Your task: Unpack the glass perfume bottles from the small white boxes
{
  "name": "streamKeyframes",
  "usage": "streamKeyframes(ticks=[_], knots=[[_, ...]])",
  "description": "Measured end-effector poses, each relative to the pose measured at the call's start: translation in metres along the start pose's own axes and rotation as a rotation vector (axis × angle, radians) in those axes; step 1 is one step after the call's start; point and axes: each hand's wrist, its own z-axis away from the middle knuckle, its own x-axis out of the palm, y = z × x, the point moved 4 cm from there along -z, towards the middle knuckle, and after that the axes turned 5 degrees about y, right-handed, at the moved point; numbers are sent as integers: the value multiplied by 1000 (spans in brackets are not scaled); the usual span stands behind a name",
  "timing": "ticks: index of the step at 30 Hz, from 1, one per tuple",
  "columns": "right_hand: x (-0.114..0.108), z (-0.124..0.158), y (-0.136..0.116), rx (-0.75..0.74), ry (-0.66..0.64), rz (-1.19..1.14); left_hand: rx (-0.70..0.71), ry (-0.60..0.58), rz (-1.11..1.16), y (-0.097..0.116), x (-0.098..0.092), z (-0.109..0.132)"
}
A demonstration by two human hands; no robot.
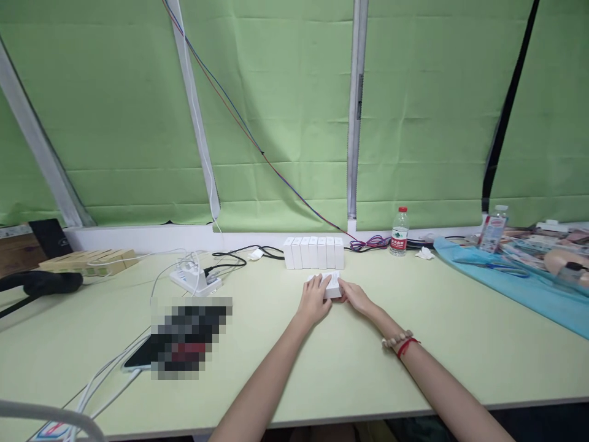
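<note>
A small white box [333,288] lies flat on the table between my two hands. My left hand [315,299] is on its left side, with fingers laid over the top. At the box's right end, my right hand [354,297] grips the edge with its fingers curled; the fingertips are partly hidden. Just behind stands a row of several similar white boxes [313,253], upright and side by side.
Left are a power strip [196,279], a partly blurred tablet-like device [138,355] with white cables, and yellowish boxes [99,261]. A red-capped water bottle [399,233] stands back right, near crumpled tissue [424,253] and a blue sheet [515,288] bearing clutter.
</note>
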Motion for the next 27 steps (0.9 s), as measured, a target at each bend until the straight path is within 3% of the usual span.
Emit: streamKeyframes(ticks=[27], knots=[[-1,3,-1,-27,-18,11,-3,-7,-10,1,1,1]])
